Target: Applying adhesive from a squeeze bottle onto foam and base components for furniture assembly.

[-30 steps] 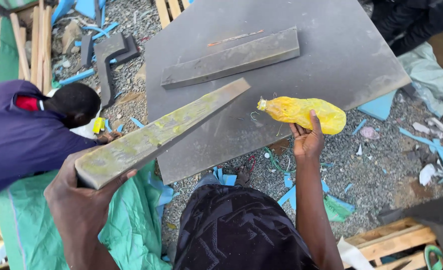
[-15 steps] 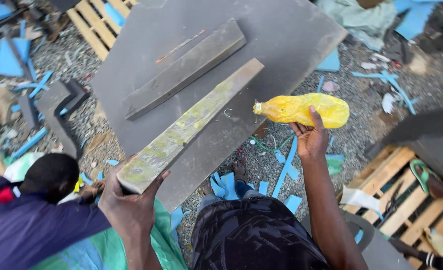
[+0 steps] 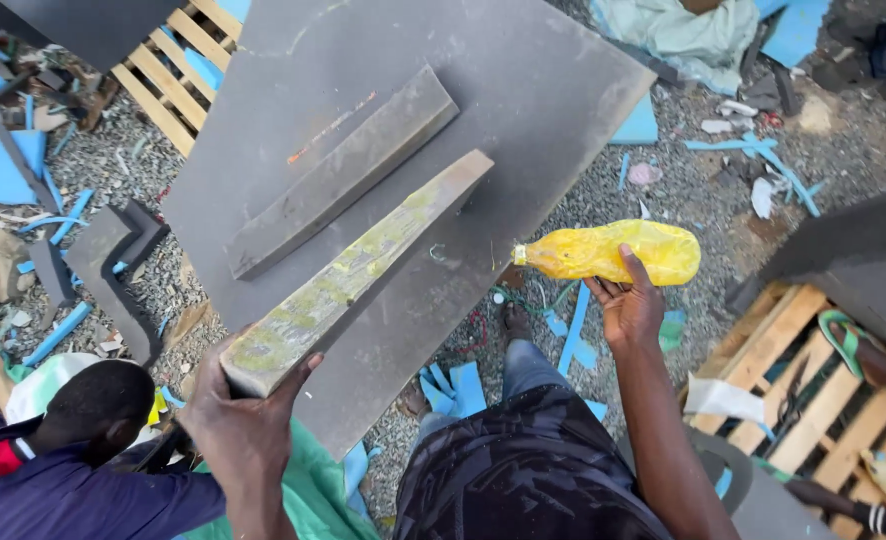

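My left hand grips the near end of a long grey strip smeared with yellow glue, holding it tilted above a large grey board. Out to the right, my right hand holds a crumpled yellow plastic bottle on its side, its neck pointing left toward the board's edge. A second grey strip lies flat on the board, beside the one I hold.
Another person in a purple top crouches at the lower left. Wooden pallets lie at the upper left and lower right. Blue scraps and grey offcuts litter the gravel. A green sheet lies by my legs.
The view has swung to the right. The yellow bottle has moved off the board's edge to over the gravel. The strip stays in my left hand.
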